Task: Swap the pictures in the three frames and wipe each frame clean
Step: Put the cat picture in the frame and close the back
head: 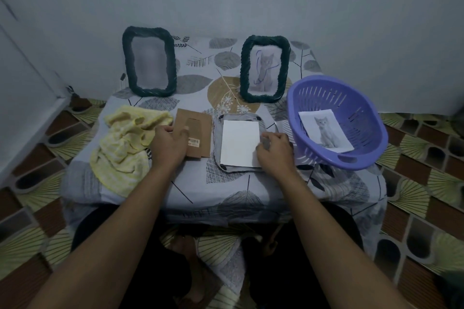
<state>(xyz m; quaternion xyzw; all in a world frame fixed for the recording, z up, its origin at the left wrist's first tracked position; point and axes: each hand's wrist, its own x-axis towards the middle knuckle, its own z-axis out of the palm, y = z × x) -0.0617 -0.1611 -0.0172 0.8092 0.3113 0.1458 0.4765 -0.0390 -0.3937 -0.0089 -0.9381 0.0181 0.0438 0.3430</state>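
On the leaf-patterned table [226,195], right in the middle, the third frame [217,140] lies flat and face down, and a white sheet [240,143] sits squarely on its back, blank side up. The right hand [275,150] is over at that sheet's right edge, fingers curled and touching down there, but whether they pinch the paper or the frame's rim beneath, I cannot tell from here. Over to the other side, the left hand [169,144] has its fingers bent round the left edge of the brown cardboard backing [200,130], gripping it, and that board lies just beside the face-down frame with a barcode sticker showing near its lower end. Further left, a crumpled yellow cloth [124,145] rests on the table, touching nothing but the tabletop and lying close to the left wrist. At the back, two dark green woven frames stand upright: the left frame [148,61] with a picture too blurred to read, the right frame [265,69] showing a grey kitten with purple scribbles over it. At the right, a purple basket [361,98] with slotted walls sits tilted at the table's edge, and inside it lies a cat print [326,130], face up, well apart from both hands.
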